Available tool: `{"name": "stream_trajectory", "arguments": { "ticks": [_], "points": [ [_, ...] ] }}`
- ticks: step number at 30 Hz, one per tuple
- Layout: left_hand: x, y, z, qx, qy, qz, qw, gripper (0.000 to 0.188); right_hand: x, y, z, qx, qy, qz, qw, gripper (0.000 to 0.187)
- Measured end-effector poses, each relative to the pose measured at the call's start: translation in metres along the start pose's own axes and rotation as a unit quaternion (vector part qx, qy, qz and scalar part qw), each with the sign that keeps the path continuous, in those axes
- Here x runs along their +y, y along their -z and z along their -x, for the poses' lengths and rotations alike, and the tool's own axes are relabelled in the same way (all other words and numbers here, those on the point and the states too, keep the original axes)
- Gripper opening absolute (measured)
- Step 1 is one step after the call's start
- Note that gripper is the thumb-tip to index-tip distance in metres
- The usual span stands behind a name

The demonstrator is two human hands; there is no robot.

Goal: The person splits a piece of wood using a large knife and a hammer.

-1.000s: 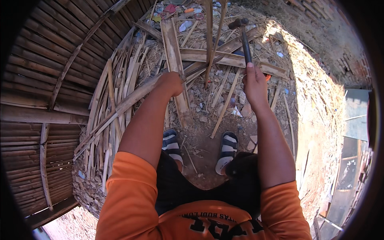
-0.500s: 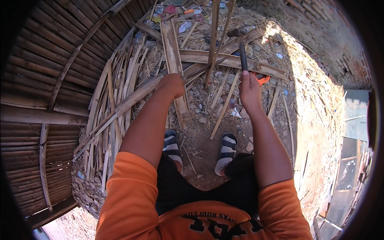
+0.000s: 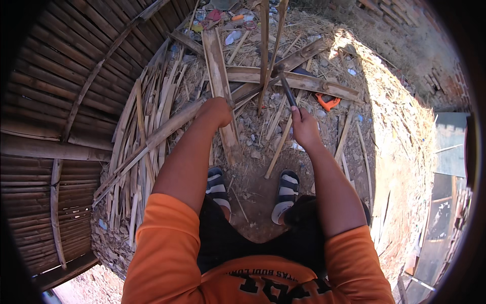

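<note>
Wrapped round the hammer (image 3: 289, 95), the right hand (image 3: 306, 129) holds its head near two upright slats (image 3: 264, 45), the left hand (image 3: 215, 111) closed on what looks like a dark blade (image 3: 247, 93), and I judge a glancing blow could skid into those fingers.

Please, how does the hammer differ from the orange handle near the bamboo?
The hammer is gripped in the right hand, while the orange handle lies on the littered ground, untouched. The hammer is dark; the orange handle is bright. The hammer has a straight shaft, whereas the orange handle is bent, like an open loop. Both are in the shade.
</note>
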State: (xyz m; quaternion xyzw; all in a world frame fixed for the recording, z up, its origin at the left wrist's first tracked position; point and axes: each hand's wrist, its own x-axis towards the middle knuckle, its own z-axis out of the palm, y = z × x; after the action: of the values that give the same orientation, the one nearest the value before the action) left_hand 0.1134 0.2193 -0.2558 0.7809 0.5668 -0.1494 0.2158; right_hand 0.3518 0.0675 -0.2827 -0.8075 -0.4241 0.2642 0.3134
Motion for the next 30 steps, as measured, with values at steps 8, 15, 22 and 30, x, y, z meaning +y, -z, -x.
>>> {"name": "stream_trajectory", "arguments": {
  "ticks": [8, 15, 22, 30],
  "points": [
    [-0.009, -0.003, -0.005, -0.005, 0.003, 0.003, 1.000, 0.032, -0.058, 0.031, 0.000, 0.103, 0.039, -0.217, 0.970, 0.049],
    [-0.006, -0.005, -0.005, 0.019, -0.010, 0.002, 1.000, 0.031, 0.038, -0.029, 0.000, 0.034, 0.043, -0.044, 0.998, 0.054],
    [-0.009, -0.008, -0.006, 0.016, 0.004, 0.020, 1.000, 0.031, -0.036, 0.010, -0.007, 0.088, 0.095, -0.243, 0.961, 0.051],
    [-0.007, -0.013, -0.005, 0.011, -0.008, -0.003, 1.000, 0.033, -0.014, -0.004, 0.001, 0.048, 0.018, -0.048, 0.998, 0.053]
  ]
}}
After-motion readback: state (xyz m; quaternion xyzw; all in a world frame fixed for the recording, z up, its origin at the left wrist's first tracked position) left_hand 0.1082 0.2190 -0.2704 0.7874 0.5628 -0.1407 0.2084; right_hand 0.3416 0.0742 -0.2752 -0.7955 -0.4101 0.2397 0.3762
